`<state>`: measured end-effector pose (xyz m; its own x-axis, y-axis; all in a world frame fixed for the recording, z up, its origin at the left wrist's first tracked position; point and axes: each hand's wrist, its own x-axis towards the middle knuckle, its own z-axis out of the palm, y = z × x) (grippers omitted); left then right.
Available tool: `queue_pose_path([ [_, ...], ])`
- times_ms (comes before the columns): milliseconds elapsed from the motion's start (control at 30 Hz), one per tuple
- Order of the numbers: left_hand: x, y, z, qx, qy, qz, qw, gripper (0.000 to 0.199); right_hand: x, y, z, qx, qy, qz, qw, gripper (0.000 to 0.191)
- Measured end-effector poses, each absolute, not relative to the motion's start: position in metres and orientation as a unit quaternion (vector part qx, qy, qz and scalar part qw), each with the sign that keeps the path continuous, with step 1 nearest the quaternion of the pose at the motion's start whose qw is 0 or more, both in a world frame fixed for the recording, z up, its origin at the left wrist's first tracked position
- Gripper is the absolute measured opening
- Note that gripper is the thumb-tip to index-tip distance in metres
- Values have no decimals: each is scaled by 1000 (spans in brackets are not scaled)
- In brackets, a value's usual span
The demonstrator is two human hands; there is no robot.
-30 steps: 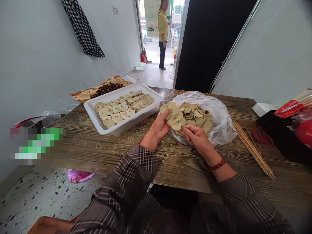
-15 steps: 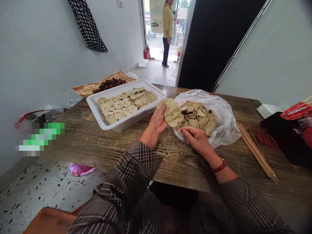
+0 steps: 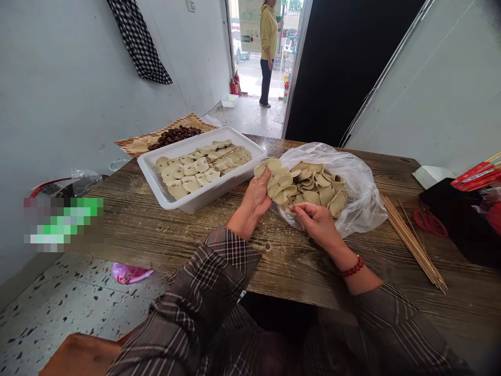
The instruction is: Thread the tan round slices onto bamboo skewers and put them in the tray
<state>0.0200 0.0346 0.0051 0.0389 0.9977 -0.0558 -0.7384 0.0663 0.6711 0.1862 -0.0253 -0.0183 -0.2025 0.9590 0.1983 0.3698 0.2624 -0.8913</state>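
Observation:
My left hand is closed around several thin, pale beige slices threaded on a skewer, its thumb lying over them. With its fingertips pinched, my right hand grips the lower end of that thin wooden skewer. Just behind both hands, a heap of loose beige slices lies on an opened clear plastic bag. To the left stands a white plastic tray with rows of skewered slices laid flat inside. What exactly the slices are made of I cannot tell.
Bare wooden skewers lie in a bundle at the right, beside red-handled scissors and a black container. Dark brown pieces rest on patterned paper behind the tray. A person stands by the doorway.
Both hands stay almost in place on the skewer. My left hand and its slices have shifted very slightly to the right, toward my right hand.

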Motion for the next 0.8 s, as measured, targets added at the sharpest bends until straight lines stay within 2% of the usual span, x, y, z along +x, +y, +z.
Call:
queue_pose_path([
  [200,23,33,5,242,271,643,674,22,186,-24,-19,-487,-687,357,406,35],
  [467,23,32,7,228,281,627,690,24,186,-22,-20,-477,-676,373,421,37],
  [633,22,28,12,229,266,606,714,33,188,-20,-22,-467,-652,401,443,38],
  [800,30,21,8,270,256,570,733,30,190,-18,-24,-460,-631,410,473,36],
])
